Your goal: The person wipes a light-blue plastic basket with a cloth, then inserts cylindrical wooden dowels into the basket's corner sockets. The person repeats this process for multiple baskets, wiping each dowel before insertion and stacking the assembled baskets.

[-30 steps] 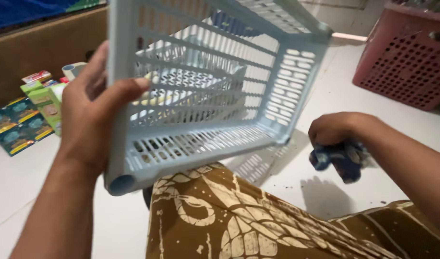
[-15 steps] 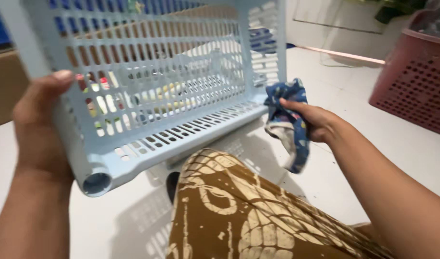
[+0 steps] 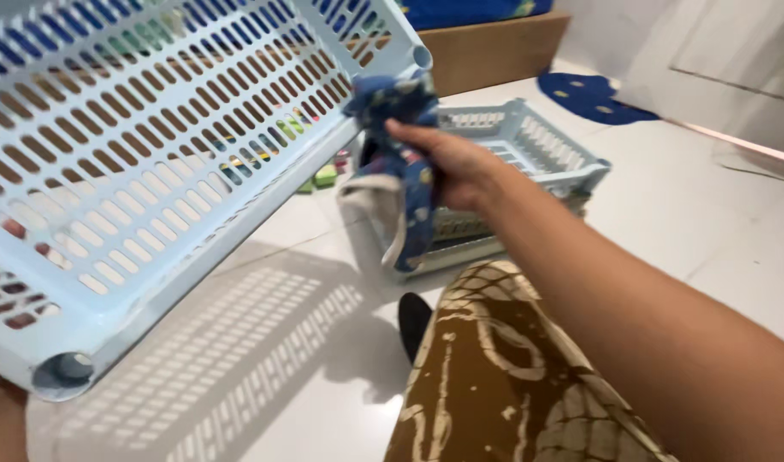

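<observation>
A light blue slotted plastic basket (image 3: 152,162) is tilted up in the air at the left, its base facing me. My left hand (image 3: 0,419) grips its lower corner; only a sliver of that hand shows at the bottom left edge. My right hand (image 3: 447,162) holds a dark blue patterned cloth (image 3: 400,162) with a white trim, pressed against the basket's upper right corner. The cloth hangs down below my fingers.
A second light blue basket (image 3: 529,145) sits on the white tiled floor behind my right hand. My knee in brown patterned fabric (image 3: 511,376) fills the bottom centre. A wooden board (image 3: 494,51) and a dark blue mat (image 3: 593,94) lie at the back; small coloured packets show through the slots.
My right hand picked the blue cloth off the floor and carried it up to the basket's corner. The basket swung round and the view turned left, losing the red basket.
</observation>
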